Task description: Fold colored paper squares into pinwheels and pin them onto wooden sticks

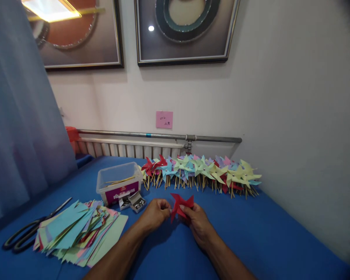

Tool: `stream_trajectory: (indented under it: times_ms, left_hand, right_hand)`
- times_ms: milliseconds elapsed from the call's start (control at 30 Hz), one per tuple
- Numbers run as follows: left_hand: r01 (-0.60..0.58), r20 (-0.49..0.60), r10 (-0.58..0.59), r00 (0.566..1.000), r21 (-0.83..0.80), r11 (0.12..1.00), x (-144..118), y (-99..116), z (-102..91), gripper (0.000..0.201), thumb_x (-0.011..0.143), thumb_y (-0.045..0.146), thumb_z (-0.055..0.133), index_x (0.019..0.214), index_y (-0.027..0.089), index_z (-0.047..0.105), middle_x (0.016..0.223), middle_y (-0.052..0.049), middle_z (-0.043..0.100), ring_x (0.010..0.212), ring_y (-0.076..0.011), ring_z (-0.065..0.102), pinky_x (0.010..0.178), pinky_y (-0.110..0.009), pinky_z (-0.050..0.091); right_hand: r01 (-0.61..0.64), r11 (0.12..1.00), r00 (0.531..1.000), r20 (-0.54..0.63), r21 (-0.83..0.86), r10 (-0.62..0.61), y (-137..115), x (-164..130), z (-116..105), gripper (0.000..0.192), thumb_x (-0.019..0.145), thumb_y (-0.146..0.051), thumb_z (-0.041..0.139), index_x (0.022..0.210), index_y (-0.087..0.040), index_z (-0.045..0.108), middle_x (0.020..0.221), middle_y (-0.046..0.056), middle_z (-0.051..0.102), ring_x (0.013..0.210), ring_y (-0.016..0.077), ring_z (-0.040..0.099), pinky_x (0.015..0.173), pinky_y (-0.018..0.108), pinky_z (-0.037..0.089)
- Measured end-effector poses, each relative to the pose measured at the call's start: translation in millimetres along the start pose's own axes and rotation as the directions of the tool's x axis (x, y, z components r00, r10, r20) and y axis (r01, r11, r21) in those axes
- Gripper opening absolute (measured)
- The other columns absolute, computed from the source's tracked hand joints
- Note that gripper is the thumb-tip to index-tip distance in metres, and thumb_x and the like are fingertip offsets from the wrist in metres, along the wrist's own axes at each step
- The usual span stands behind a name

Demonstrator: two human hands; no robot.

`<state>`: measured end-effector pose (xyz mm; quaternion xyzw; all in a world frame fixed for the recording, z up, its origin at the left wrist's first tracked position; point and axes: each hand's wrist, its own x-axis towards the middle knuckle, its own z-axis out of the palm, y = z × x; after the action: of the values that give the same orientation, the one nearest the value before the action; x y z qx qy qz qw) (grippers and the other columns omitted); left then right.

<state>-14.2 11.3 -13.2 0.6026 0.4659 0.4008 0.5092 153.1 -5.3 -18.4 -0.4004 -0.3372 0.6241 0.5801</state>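
Note:
A red paper pinwheel (179, 203) is held up over the blue-covered table. My right hand (196, 223) grips it at its centre and lower right, the thumb pressed on its folded front. Just left of the pinwheel, my left hand (156, 214) is closed, thumb and fingertips pinched together close to a red blade; what they pinch, if anything, is too small to make out. Beyond the left hand, two small boxes of metal pushpins (137, 203) lie open against a clear plastic tub (119, 171) with wooden sticks (121, 181) inside.
A long row of finished pinwheels (204, 169) on sticks lies along the table's back. Cut coloured paper sheets (76, 229) are piled at left, with large black scissors (32, 229) beside them. A blue curtain (23, 109) hangs at far left; a pipe (128, 134) runs along the wall.

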Motion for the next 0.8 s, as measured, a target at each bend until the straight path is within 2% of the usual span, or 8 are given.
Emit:
stream_trajectory:
  times_ms: [267, 367, 533, 800]
  left_hand:
    - [0.009, 0.003, -0.009, 1.0, 0.055, 0.998, -4.4, 5.1, 2.1, 0.009, 0.07, 0.021, 0.063, 0.064, 0.018, 0.058, 0.051, 0.006, 0.049, 0.047, -0.008, 0.034, 0.049, -0.023, 0.025]
    - [-0.014, -0.005, 0.014, 1.0, 0.056, 0.998, -4.8, 4.9, 2.9, 0.009, 0.071, 0.021, 0.063, 0.065, 0.017, 0.058, 0.053, 0.006, 0.049, 0.048, -0.0081, 0.035, 0.05, -0.023, 0.026]
    - [-0.025, -0.039, 0.027, 0.999, 0.061, 0.998, -2.4, 3.5, 1.6, 0.011, 0.07, 0.023, 0.065, 0.064, 0.016, 0.059, 0.054, 0.005, 0.051, 0.05, -0.0084, 0.038, 0.051, -0.023, 0.027]
    - [-0.031, -0.027, 0.035, 0.999, 0.123, 0.992, -0.5, -0.4, 0.3, 0.01, 0.072, 0.023, 0.063, 0.066, 0.016, 0.059, 0.055, 0.005, 0.051, 0.051, -0.0081, 0.038, 0.052, -0.023, 0.027]
  right_hand:
    - [0.037, 0.999, 0.999, 0.004, 0.003, -0.037, 2.7, 2.8, -4.0, 0.033, 0.057, -0.031, 0.092, 0.078, -0.014, 0.073, 0.068, 0.002, 0.073, 0.06, 0.0146, 0.065, 0.063, 0.026, 0.051]
    - [0.038, 0.999, 0.999, -0.016, 0.032, -0.038, 1.1, 2.1, -4.0, 0.034, 0.055, -0.029, 0.093, 0.078, -0.014, 0.073, 0.07, 0.003, 0.074, 0.063, 0.0146, 0.066, 0.066, 0.026, 0.052]
    - [0.012, 0.999, 0.999, 0.031, 0.036, -0.014, -1.0, -1.2, -1.9, 0.031, 0.058, -0.027, 0.091, 0.081, -0.014, 0.075, 0.076, 0.004, 0.076, 0.066, 0.0152, 0.067, 0.069, 0.027, 0.052]
    - [0.019, 1.0, 0.999, 0.03, 0.019, -0.019, 2.4, 1.0, -1.4, 0.032, 0.056, -0.027, 0.092, 0.08, -0.014, 0.074, 0.072, 0.003, 0.075, 0.063, 0.0158, 0.066, 0.067, 0.028, 0.051]
